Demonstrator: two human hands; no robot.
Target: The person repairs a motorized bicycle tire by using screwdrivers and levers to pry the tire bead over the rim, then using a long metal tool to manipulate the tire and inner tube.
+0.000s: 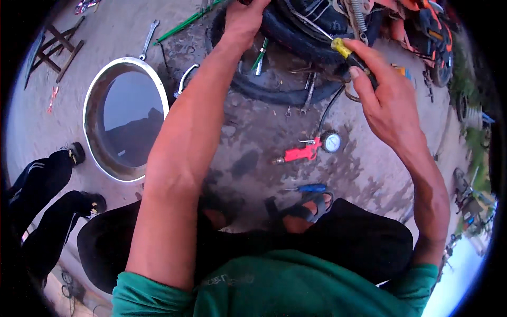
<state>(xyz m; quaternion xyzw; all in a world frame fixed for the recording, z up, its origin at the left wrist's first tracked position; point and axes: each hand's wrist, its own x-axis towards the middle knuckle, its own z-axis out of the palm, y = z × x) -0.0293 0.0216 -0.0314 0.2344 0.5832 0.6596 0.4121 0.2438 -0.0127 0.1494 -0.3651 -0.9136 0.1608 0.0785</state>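
Note:
My right hand (383,90) is closed round the yellow-and-black handle of a screwdriver (340,47). The screwdriver's metal shaft slants up and left to the inner side of a black tyre (290,39) on a wheel, at the top of the view. At the tyre's left side, my left hand (244,21) seems curled on it, though the picture's upper edge cuts off part of the fingers. Under the wheel, another black tyre or tube (259,94) lies on the ground.
A metal basin (90,121) of water stands left, with a wrench (149,39) by its rim. A red air gun with gauge (301,153), a blue screwdriver (311,188) and another wrench (309,95) lie on wet ground. Another person's legs (47,174) are at left.

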